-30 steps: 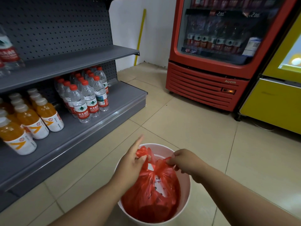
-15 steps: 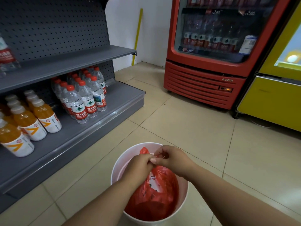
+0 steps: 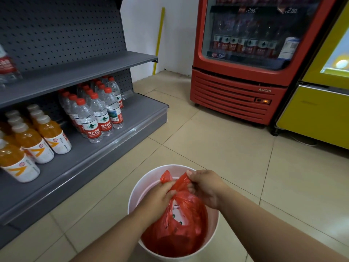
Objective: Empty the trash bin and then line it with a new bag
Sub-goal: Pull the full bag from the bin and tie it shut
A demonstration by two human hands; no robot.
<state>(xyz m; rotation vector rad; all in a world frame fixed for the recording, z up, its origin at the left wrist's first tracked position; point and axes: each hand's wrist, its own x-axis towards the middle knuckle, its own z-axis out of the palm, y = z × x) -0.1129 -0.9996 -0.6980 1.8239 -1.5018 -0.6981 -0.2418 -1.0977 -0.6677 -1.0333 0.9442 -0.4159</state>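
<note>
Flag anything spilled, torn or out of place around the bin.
Nothing stands out. The red bag sits inside the white bin, its gathered top gripped by the left hand and right hand. No spill shows on the floor tiles, and the shelf bottles stand upright.

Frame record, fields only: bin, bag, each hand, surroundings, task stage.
bin: white, upright on tiled floor
red bag: inside bin, full, top gathered
left hand: grips bag top
right hand: grips bag top, beside left hand
surroundings: shelf with water bottles to the left, red cooler ahead
stage: bag not yet lifted out; no new bag visible
</note>
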